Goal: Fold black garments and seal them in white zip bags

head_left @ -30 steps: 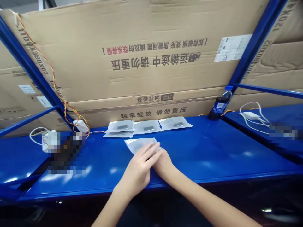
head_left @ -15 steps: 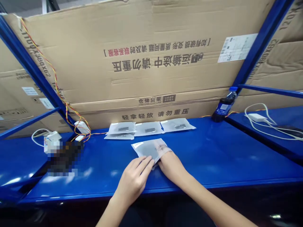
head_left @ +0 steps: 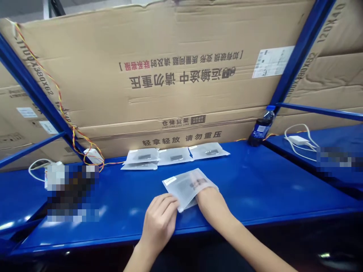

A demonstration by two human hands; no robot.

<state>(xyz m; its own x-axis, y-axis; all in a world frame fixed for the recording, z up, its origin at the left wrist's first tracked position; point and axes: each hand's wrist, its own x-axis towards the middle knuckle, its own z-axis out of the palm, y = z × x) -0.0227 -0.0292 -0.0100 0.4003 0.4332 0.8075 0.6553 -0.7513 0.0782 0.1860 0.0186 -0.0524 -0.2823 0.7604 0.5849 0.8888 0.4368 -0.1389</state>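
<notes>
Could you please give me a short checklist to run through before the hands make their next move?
1. Left hand has a hold on the frosted bag: ok, fingers at its near left corner.
2. Bag's mouth open: ok, the right hand reaches in through it.
3. Right hand out of the bag: not ok, its fingers are inside.
4. Right fingers' grip: cannot tell, they show only dimly through the bag.
5. Other bags apart from this one: ok, they lie farther back, near the cardboard.
6. Bottle capped and away from both hands: ok, blue cap on, at the rear right.
</notes>
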